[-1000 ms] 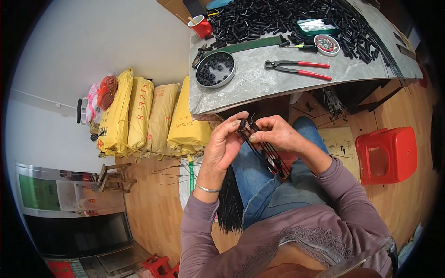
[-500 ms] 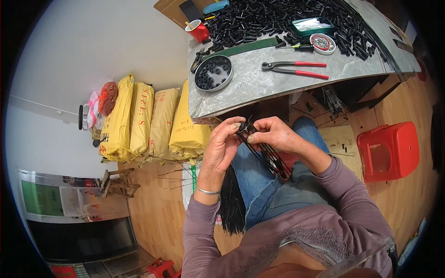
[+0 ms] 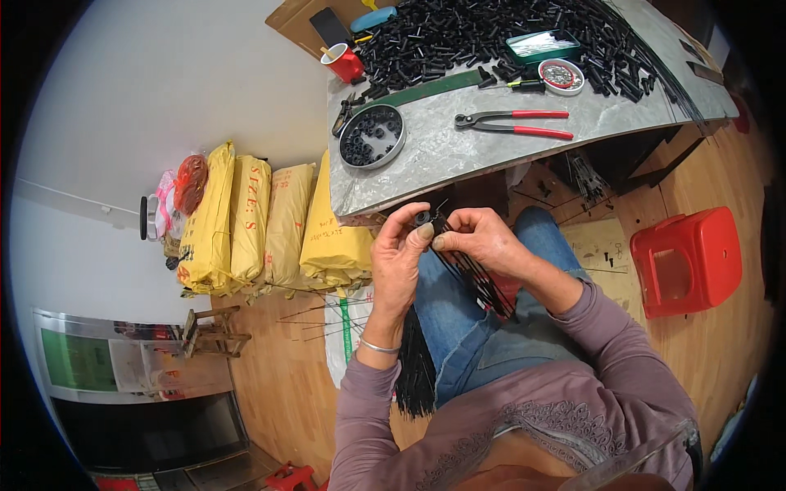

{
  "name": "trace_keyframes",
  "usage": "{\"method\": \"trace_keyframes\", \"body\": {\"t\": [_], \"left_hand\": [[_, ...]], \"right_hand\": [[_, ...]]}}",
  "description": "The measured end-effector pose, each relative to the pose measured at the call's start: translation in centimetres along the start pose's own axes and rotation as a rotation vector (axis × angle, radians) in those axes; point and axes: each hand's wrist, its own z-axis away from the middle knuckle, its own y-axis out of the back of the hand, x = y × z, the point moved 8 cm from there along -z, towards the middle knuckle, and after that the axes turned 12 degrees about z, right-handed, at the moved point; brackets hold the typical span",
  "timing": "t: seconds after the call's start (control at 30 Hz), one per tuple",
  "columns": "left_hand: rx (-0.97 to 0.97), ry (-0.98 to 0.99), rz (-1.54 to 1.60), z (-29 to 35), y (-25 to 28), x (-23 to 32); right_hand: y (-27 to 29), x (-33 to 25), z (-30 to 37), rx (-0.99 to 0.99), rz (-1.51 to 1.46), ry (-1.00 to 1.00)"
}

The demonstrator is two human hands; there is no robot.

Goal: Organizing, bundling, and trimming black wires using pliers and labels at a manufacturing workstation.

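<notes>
Over my lap, my left hand (image 3: pixel 397 266) pinches a small round black hub (image 3: pixel 422 218) between thumb and fingers. My right hand (image 3: pixel 490 245) is closed close beside it, thumb and fingers on a bundle of thin black ribs (image 3: pixel 479 282) that looks like part of an umbrella frame. The ribs slant down from my fingers across my thighs. A thin wire end sticks up between the two hands. Where the ribs meet the hub is partly hidden by my fingertips. A thick bunch of black rods (image 3: pixel 416 368) hangs beside my left thigh.
Ahead stands a grey table (image 3: pixel 426 172) with red-handled pincers (image 3: pixel 516 123), a round tray (image 3: pixel 401 147) of small black rings, a heap of black tubes (image 3: pixel 458 37) and a red cup (image 3: pixel 348 65). Yellow sacks (image 3: pixel 250 229) line the left wall; a red stool (image 3: pixel 696 262) stands right.
My left hand has shifted slightly right, its fingers repositioned around the hub, whose round face shows more. My right hand stays nearly in place on the ribs. The view has tilted slightly.
</notes>
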Motion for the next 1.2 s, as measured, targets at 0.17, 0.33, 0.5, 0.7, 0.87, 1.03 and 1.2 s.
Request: {"method": "trace_keyframes", "body": {"t": [0.17,0.33,0.5,0.7,0.87,1.03,1.2], "left_hand": [[0.022,0.036,0.035,0.0,1.1,-0.1],[0.040,0.037,0.052,0.1,0.8,-0.7],[0.015,0.036,0.081,0.7,0.4,-0.9],[-0.154,0.062,0.017,0.9,-1.1,-0.9],[-0.307,0.110,0.055,0.7,-1.5,-1.4],[0.097,0.131,0.255,0.6,-1.4,-2.8],[0.400,-0.102,0.100,1.4,1.0,-3.5]], "right_hand": [[0.4,-0.5,0.9,-0.002,0.019,-0.037],[0.5,-0.4,1.0,0.044,0.096,0.071],[1.0,-0.1,0.9,0.035,0.104,-0.017],[0.7,1.9,0.8,-0.232,-0.056,-0.169],[0.7,1.8,1.7,-0.190,-0.019,-0.185],[1.8,2.0,1.5,0.107,0.147,-0.110],[1.9,2.2,0.8,0.217,0.249,-0.047]]}}
